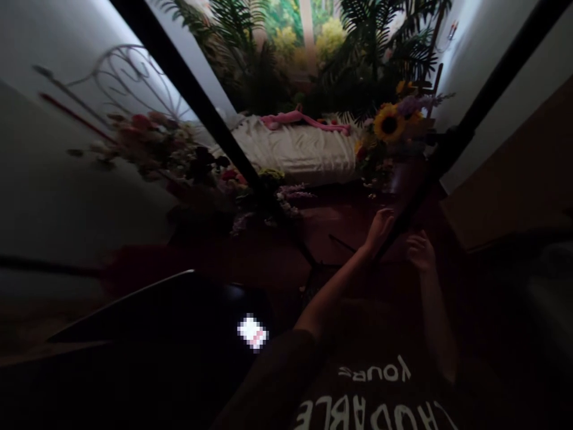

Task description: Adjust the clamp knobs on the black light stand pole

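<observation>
Both my hands are raised in front of my dark shirt [380, 370], at the lower right of the dim view. My left hand [380, 227] is beside a slanting black pole [416, 185], with its fingers stretched out and nothing seen in them. Whether it touches the pole is unclear. On the other side of the pole, my right hand [421, 249] has its fingers loosely bent and apart, and it holds nothing that I can see.
Another black pole [192, 95] slants down from the upper left. A white-draped bench [304, 152] bears a pink toy [295, 117], between flowers [147, 143] and sunflowers [388, 123]. A dark panel [147, 310] and a small lit screen [253, 331] are lower left.
</observation>
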A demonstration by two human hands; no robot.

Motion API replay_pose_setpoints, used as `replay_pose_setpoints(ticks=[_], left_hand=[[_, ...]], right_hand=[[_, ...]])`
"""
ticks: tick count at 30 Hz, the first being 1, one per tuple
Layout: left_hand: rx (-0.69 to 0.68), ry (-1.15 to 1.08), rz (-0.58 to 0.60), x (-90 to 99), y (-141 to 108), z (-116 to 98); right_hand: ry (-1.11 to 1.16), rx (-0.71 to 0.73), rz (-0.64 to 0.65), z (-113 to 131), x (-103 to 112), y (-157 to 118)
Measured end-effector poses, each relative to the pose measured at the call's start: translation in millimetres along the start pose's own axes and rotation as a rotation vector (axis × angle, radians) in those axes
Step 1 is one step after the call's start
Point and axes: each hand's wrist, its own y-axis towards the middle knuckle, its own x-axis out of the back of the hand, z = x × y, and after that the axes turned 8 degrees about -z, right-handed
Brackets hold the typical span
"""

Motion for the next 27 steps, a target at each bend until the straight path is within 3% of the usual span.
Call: replay_pose_setpoints(ticks=[3,6,12,17,20,24,27], left_hand=[[0.001,0.017,0.150,-33.1,12,-5],[0.029,0.081,0.141,-47.6,14,1],[-0.014,0.079,0.086,-49.7,10,7],[-0.026,0.104,0.088,-47.9,12,2],[-0.031,0.106,0.101,-47.3,13,1],[-0.032,0.110,0.086,-46.7,13,-1],[-0.037,0.106,0.085,-46.2,12,-2]], right_hand=[[0.073,-0.044,0.043,14,2,6],[0.137,-0.042,0.127,21,3,10],[0.252,-0.105,0.214,27,0,19],[0.302,-0.247,0.161,32,1,30],[0.231,-0.243,0.160,32,4,33],[-0.041,-0.208,0.150,29,13,37],[-0.256,-0.051,0.042,31,19,42]])
